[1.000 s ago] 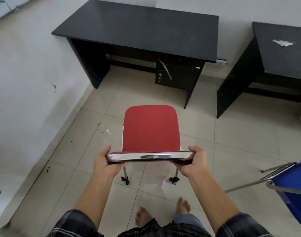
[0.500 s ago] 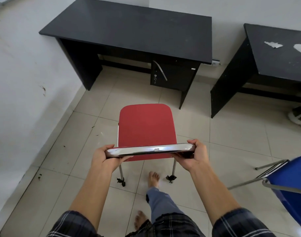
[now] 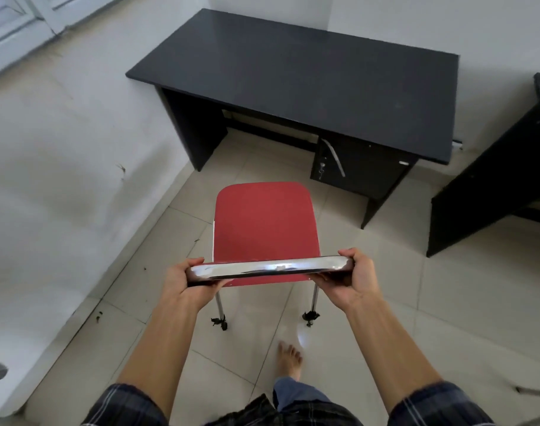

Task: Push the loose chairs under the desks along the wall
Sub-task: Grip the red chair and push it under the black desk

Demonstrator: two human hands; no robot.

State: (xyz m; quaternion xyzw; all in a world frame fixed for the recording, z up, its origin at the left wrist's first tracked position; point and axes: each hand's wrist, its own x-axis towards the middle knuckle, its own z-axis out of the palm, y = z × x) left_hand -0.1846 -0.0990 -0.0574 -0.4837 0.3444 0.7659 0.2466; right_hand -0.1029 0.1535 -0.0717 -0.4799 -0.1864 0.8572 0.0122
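Note:
A red chair [image 3: 264, 222] with chrome legs stands on the tiled floor in front of me, its seat facing a black desk [image 3: 293, 78] against the far wall. My left hand [image 3: 185, 276] grips the left end of the chair's chrome backrest rail [image 3: 271, 269]. My right hand [image 3: 353, 278] grips the right end. The chair's front edge sits a short way from the desk's open knee space on the left. A drawer unit with a handle [image 3: 348, 167] fills the desk's right side.
A second black desk [image 3: 489, 179] stands at the right edge. The white wall [image 3: 63, 179] runs close along the left. A door frame [image 3: 23, 23] is at the top left. My bare foot [image 3: 288, 359] is on the tiles behind the chair.
I have stepped forward with the chair, and the desk is nearer and more central. The blue chair at the right has left the view. Both hands keep their grip.

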